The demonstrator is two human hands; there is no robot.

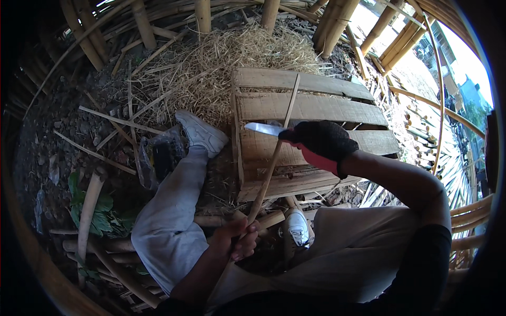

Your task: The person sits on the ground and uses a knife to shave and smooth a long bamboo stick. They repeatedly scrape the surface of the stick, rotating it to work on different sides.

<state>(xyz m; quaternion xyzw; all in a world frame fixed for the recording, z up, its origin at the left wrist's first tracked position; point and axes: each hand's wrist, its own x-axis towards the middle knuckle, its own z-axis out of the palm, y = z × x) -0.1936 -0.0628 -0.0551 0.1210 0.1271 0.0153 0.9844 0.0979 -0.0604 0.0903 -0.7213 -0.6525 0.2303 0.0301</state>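
My left hand (240,239) is bare and closed round the lower part of a long, thin bamboo strip (270,171). The strip slants up and away over a low slatted wooden crate (321,108). In a black and red glove, my right hand (322,143) grips a knife (263,129) whose blade points left. The blade crosses the strip above its middle; whether the edge bites into it I cannot tell. Below the glove, the crate's near side faces my legs.
Pale shavings (211,63) are heaped behind the crate. Loose bamboo strips (118,122) and a clear plastic bag (158,158) with something dark inside lie at left. Bamboo poles (203,16) stand along the back. Cut bamboo (421,126) is piled at right. My shoe (200,134) rests beside the crate.
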